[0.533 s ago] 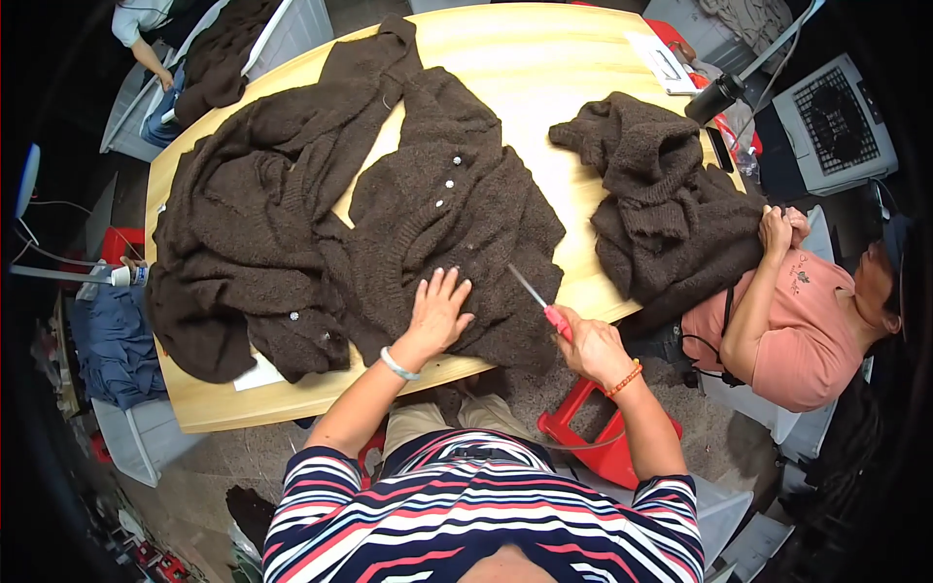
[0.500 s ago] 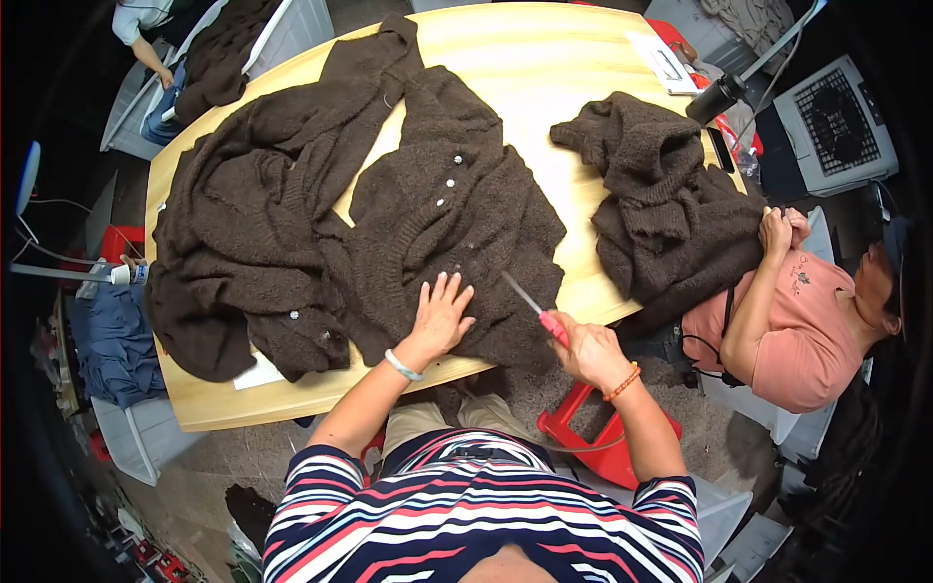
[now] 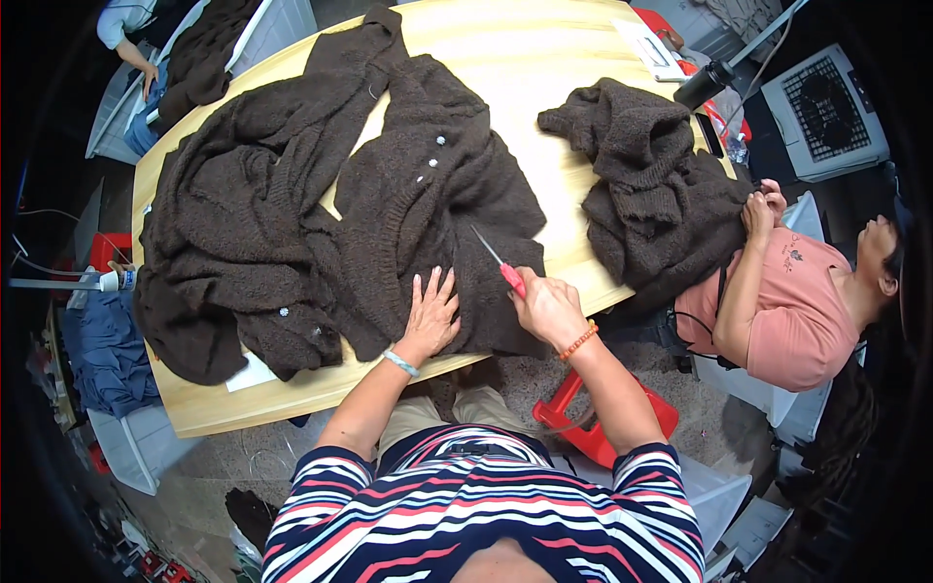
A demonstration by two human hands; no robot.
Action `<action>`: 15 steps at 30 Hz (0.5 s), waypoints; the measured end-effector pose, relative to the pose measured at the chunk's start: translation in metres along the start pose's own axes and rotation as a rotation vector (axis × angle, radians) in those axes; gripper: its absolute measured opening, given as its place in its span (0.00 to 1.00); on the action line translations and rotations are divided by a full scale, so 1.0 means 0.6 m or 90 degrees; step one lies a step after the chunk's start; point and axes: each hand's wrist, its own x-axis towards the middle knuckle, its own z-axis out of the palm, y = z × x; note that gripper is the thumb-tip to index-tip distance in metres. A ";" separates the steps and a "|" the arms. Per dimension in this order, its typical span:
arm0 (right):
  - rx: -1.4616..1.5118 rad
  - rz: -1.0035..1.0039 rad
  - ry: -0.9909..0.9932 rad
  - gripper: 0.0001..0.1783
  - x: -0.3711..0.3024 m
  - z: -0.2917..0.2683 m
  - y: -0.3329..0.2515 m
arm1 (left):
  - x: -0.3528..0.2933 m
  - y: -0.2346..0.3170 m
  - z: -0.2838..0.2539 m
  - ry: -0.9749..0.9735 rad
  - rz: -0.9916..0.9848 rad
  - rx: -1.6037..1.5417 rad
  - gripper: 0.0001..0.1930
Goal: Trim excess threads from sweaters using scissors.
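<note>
A dark brown knitted cardigan (image 3: 486,189) lies bunched at the near middle of the wooden table, with several pale shiny buttons on it. My left hand (image 3: 429,316) rests flat on its near part, fingers spread. In my right hand (image 3: 550,311) is a slim, pointed metal tool with a pink-red handle (image 3: 513,280); its exact kind is unclear. The tip points away and to the left, over the knit; I cannot tell whether it touches. A second dark brown knitted garment (image 3: 228,204) lies to the left, against the cardigan.
On the right, a person (image 3: 792,301) in a pink top grips another brown knit (image 3: 661,204). A black bottle (image 3: 705,85) and a phone (image 3: 708,136) sit by the table's (image 3: 486,44) right edge. Beneath its near edge is a red stool (image 3: 607,428). Grey bins (image 3: 146,442) stand around.
My right hand has moved left and away from me with the red-handled tool. My left hand has shifted slightly left. The cardigan's near right part lies differently, and the whole view has shifted a little.
</note>
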 end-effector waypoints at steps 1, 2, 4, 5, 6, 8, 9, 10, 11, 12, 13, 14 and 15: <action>-0.002 0.001 0.003 0.11 -0.002 -0.003 -0.004 | 0.000 0.000 0.001 -0.016 0.005 0.012 0.24; 0.014 -0.016 -0.025 0.11 -0.004 -0.006 -0.013 | -0.002 -0.001 0.000 -0.014 0.004 0.012 0.24; 0.048 -0.066 -0.075 0.12 -0.023 -0.011 -0.024 | -0.005 -0.002 0.001 -0.052 -0.002 0.046 0.24; 0.044 -0.085 -0.121 0.12 -0.041 -0.008 -0.023 | -0.009 0.000 -0.002 -0.050 -0.002 0.045 0.24; 0.039 -0.107 -0.167 0.12 -0.058 -0.007 -0.021 | -0.015 0.002 -0.010 -0.025 -0.019 0.014 0.24; 0.046 -0.117 -0.221 0.14 -0.089 0.000 -0.012 | -0.030 0.000 -0.019 0.010 -0.065 -0.006 0.26; 0.053 -0.128 -0.220 0.17 -0.103 -0.002 -0.007 | -0.039 -0.010 -0.018 0.039 -0.065 -0.033 0.26; 0.054 -0.131 -0.224 0.17 -0.111 -0.003 -0.004 | -0.050 -0.020 -0.016 0.067 -0.065 -0.059 0.25; 0.040 -0.107 -0.218 0.18 -0.116 -0.010 -0.005 | -0.059 -0.021 -0.025 0.145 -0.033 -0.050 0.23; 0.027 -0.083 -0.213 0.19 -0.119 -0.011 -0.005 | -0.070 -0.026 -0.029 0.142 -0.035 -0.050 0.23; 0.025 -0.088 -0.196 0.20 -0.121 -0.003 -0.002 | -0.083 -0.033 -0.032 0.153 -0.038 -0.094 0.22; 0.026 -0.087 -0.197 0.20 -0.119 -0.003 -0.003 | -0.088 -0.033 -0.038 0.166 -0.040 -0.138 0.21; 0.037 -0.085 -0.193 0.20 -0.116 -0.005 -0.006 | -0.091 -0.028 -0.049 0.226 -0.030 -0.147 0.18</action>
